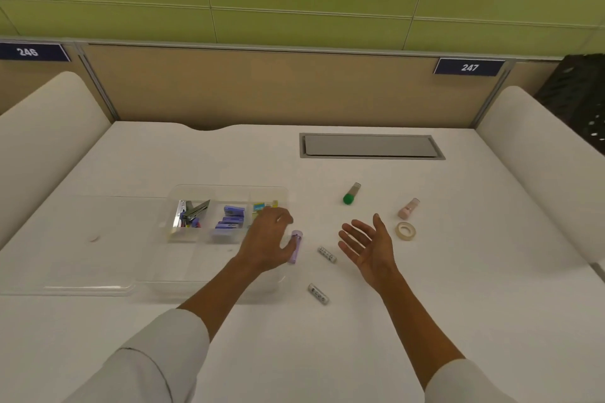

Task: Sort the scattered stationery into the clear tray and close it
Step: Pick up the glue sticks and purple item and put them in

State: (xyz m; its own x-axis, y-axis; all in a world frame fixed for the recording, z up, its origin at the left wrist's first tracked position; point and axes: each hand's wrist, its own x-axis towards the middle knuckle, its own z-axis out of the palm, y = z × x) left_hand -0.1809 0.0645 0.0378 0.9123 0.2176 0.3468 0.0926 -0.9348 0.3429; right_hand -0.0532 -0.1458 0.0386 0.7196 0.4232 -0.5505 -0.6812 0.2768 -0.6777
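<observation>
The clear tray (pixel 229 188) stands left of centre on the white table, with staplers, blue staple boxes and small coloured items in its far compartments. Its clear lid (pixel 82 239) lies flat to its left. My left hand (pixel 266 240) hovers over the tray's right edge, fingers curled around a purple tube (pixel 296 249). My right hand (pixel 368 247) is open, palm facing left, holding nothing. Scattered on the table lie two silver tubes (pixel 326 254) (pixel 318 294), a green-capped glue stick (pixel 351 194), a pink tube (pixel 408 208) and a tape roll (pixel 406 230).
A grey cable hatch (pixel 371 145) is set into the table at the back right. White padded dividers (pixel 537 154) flank both sides, and a tan partition (pixel 262 85) closes the back. A black crate (pixel 579 98) sits beyond the right divider.
</observation>
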